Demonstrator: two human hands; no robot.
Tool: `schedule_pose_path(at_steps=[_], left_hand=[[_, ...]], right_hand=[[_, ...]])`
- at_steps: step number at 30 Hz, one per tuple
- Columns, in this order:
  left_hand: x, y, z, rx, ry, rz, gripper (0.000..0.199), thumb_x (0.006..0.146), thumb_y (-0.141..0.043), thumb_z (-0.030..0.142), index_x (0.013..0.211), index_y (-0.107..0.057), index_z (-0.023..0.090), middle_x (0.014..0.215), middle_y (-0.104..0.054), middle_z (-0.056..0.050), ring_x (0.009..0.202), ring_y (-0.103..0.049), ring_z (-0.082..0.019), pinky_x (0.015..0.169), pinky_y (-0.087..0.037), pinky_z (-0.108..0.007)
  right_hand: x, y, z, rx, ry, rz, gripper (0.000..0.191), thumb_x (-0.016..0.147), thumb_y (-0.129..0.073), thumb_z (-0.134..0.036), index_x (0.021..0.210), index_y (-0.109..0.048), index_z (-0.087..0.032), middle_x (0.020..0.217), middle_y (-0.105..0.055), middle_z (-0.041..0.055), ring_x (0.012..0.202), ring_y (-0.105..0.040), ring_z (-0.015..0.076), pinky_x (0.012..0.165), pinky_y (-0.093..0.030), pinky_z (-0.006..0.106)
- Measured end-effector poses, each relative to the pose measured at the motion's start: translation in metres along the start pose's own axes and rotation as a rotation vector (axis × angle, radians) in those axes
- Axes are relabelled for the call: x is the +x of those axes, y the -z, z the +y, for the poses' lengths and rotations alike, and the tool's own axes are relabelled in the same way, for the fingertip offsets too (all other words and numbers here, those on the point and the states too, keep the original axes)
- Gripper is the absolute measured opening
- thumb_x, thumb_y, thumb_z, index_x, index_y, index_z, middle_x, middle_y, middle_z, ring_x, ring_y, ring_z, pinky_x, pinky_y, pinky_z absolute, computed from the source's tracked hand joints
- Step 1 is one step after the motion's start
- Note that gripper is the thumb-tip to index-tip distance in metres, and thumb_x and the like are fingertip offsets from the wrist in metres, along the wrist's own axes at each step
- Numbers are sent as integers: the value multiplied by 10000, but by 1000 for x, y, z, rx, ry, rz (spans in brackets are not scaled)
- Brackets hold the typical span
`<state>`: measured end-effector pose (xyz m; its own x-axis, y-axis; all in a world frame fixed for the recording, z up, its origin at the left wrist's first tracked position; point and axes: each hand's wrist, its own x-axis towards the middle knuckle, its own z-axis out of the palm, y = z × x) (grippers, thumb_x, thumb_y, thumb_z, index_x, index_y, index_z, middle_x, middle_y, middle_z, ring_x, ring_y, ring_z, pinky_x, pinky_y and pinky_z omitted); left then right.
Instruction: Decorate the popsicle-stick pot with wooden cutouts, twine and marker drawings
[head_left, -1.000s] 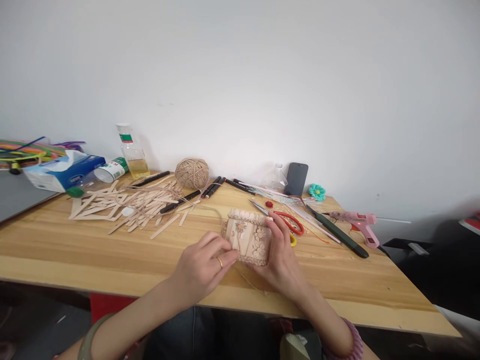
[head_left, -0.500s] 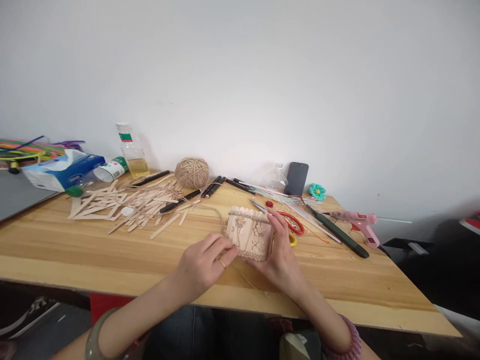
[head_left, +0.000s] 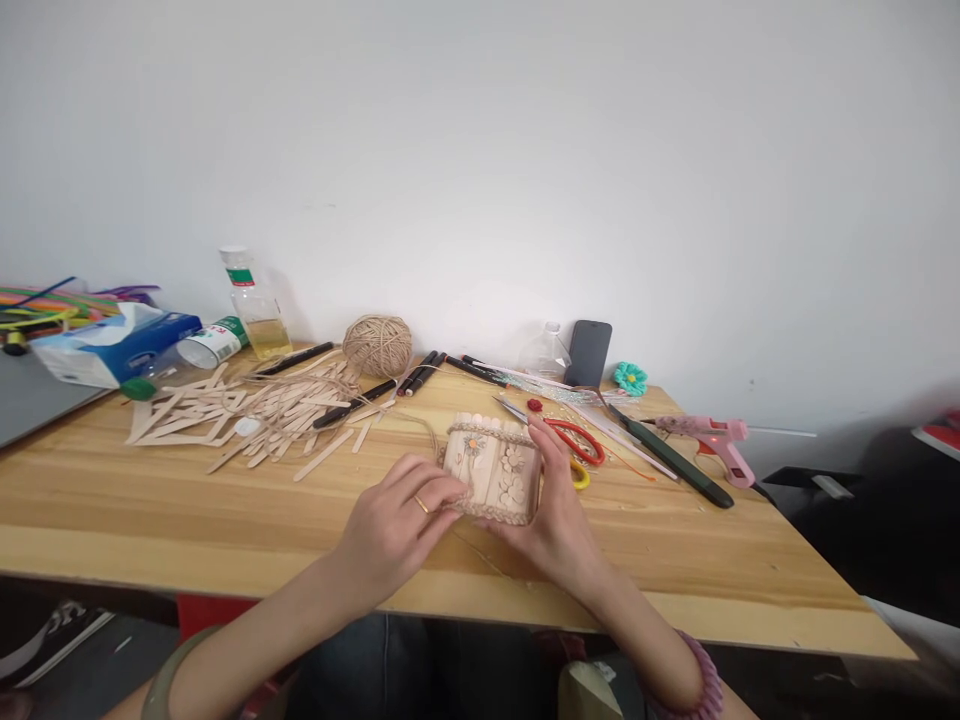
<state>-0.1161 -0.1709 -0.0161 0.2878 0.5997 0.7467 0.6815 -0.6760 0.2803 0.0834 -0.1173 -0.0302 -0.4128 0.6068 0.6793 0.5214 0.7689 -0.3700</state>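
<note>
A small cup made of craft sticks [head_left: 487, 475] is held just above the table's front half. Braided twine runs round its upper and lower edges, and flower shapes decorate its side. My right hand [head_left: 555, 510] grips it from the right, thumb below and fingers at the upper edge. At the lower left corner, my left hand [head_left: 401, 515] pinches the edge by the braided twine; its fingertips partly hide what they press. Loose twine [head_left: 427, 425] trails from the cup's left side. Scissors [head_left: 577, 440] with red and yellow handles lie open just behind the right hand.
Loose craft sticks [head_left: 262, 410] and a ball of twine [head_left: 377, 345] lie left. Markers [head_left: 420, 373], a clear bottle [head_left: 264, 320] and a phone [head_left: 590, 350] stand or lie toward the wall. At right are a pink glue gun [head_left: 712, 435] and a dark green tool [head_left: 679, 460].
The cup has tilted and shifted slightly left with both hands holding it. My left hand has moved a little left along its lower edge. The whole view has shifted slightly.
</note>
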Motion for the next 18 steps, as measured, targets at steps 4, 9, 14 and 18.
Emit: schedule_pose_path(at_steps=[4,9,14,18], left_hand=[[2,2,0,37,-45,-37,147,841,-551,78,915,-617,186,818,-638,-35,786,-541,-169,686,-465,-272],[6,5,-1,59,-91,-67,109,860,-524,97,863,-603,172,793,-634,-34,781,-535,-170,677,-457,-268],[7,9,-5,6,-50,-159,66,870,-523,120,851,-565,168,818,-625,-32,808,-536,-175,693,-448,-279],[8,11,-9,-55,-17,-195,83,850,-556,99,897,-530,162,835,-620,-26,811,-533,-166,711,-451,-279]], right_hand=[[0,1,-2,6,-8,-16,910,715,-712,-417,1384,-149,-166,1381,-309,221,1317,-296,339,1031,-334,564],[1,2,-5,11,-8,-22,894,722,-708,-405,1377,-153,-155,1378,-304,226,1322,-284,331,1045,-321,554],[2,3,-7,5,14,-17,896,733,-696,-414,1387,-133,-173,1378,-299,218,1318,-286,342,1039,-322,568],[2,4,-7,6,8,-30,916,734,-690,-434,1397,-109,-188,1372,-295,218,1314,-283,356,1036,-317,578]])
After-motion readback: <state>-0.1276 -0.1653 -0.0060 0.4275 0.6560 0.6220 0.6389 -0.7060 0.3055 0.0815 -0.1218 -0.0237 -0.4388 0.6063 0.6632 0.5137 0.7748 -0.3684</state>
